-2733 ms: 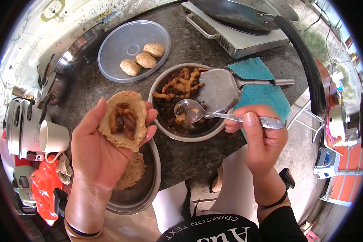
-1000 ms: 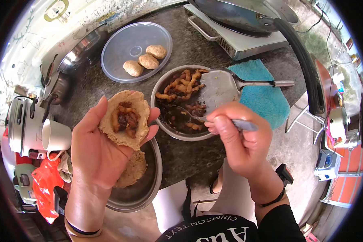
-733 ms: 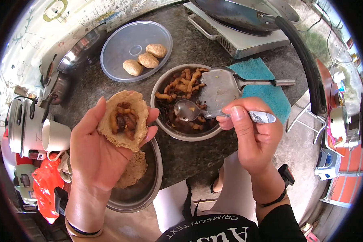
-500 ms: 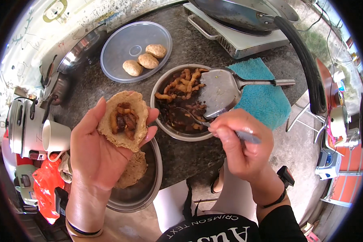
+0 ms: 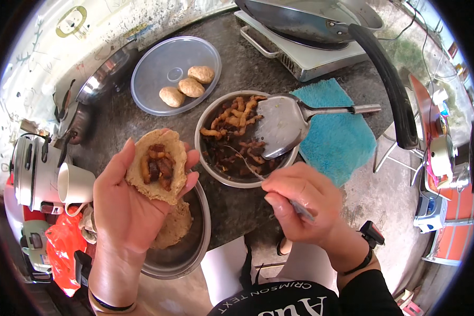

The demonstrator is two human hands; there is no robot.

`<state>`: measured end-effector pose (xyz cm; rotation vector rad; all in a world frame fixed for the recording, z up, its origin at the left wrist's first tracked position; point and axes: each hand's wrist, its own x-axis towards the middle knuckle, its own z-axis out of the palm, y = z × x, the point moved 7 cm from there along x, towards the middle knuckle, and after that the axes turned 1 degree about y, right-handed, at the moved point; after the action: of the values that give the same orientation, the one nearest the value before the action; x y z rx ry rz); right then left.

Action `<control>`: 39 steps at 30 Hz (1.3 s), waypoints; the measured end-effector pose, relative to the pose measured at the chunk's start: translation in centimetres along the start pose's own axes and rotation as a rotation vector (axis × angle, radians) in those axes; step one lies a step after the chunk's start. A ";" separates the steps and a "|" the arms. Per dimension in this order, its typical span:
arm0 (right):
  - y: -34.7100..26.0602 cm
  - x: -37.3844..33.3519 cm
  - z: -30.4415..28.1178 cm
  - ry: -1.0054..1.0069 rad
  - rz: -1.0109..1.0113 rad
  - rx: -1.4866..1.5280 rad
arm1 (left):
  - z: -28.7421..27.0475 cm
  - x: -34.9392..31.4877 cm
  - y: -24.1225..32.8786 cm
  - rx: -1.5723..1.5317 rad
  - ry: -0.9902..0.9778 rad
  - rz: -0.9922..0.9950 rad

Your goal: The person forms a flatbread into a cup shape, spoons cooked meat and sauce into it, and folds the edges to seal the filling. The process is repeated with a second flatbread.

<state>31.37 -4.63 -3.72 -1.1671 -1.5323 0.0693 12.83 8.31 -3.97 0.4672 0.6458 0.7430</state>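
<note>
In my left hand (image 5: 121, 213), a cupped piece of brownish dough (image 5: 177, 164) rests on the palm and fingers, with chunky brown filling (image 5: 159, 168) in its hollow. My right hand (image 5: 308, 200) grips a metal spoon (image 5: 252, 170) whose tip is down in the dark filling (image 5: 235, 117) of a round metal bowl (image 5: 199, 154); the spoon's bowl is mostly hidden. A wide metal spatula (image 5: 280, 126) lies across that bowl's right side. Below my left hand, a larger metal basin (image 5: 206, 231) holds a lump of the same dough (image 5: 175, 229), partly covered by the hand.
Three dough balls (image 5: 191, 88) sit on a clear plastic lid (image 5: 151, 71) farther back. A turquoise cloth (image 5: 342, 142) lies right of the filling bowl. Behind it, a wok (image 5: 300, 21) with a long black handle (image 5: 392, 89) stands on a cooker (image 5: 313, 60). A white mug (image 5: 75, 181) stands at left.
My right hand has moved a little left and down, and the spoon has tilted in the filling. My left hand keeps holding the filled dough, nearly unmoved.
</note>
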 end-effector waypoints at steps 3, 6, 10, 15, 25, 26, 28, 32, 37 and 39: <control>0.7 -1.2 0.1 -0.022 0.111 0.070 | -0.2 -0.2 0.0 -0.013 0.002 -0.009; 1.8 -2.7 -0.2 -0.074 0.266 0.130 | 0.0 -0.5 -0.2 -0.024 -0.030 -0.020; 2.8 -3.9 -0.6 -0.117 0.408 0.157 | 0.8 -0.4 -1.4 -0.058 -0.134 -0.072; 2.2 -3.4 -1.8 -0.080 0.418 0.181 | 1.1 -1.1 -2.6 -0.085 -0.131 -0.109; 0.9 -2.2 -1.2 -0.064 0.350 0.135 | 1.2 -2.3 -2.8 -0.023 -0.124 -0.086; 0.8 -1.9 -1.2 -0.048 0.324 0.138 | 1.1 -2.4 -2.8 -0.017 -0.126 -0.085; 0.8 -1.6 -1.3 -0.011 0.338 0.173 | 0.8 -2.5 -2.6 0.002 -0.112 -0.073; 0.0 -0.7 -2.0 0.043 0.235 0.093 | -0.1 -2.7 -1.9 0.021 -0.050 -0.033; -0.3 0.6 -1.2 -0.058 0.090 0.020 | -0.5 -2.2 -0.9 0.040 -0.014 -0.017; -0.4 0.8 -1.1 -0.051 0.064 0.040 | -0.4 -2.1 -0.9 0.032 -0.024 -0.022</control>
<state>32.11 -4.82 -2.51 -1.1905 -1.5316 0.1723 11.82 6.27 -3.97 0.4969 0.6406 0.7064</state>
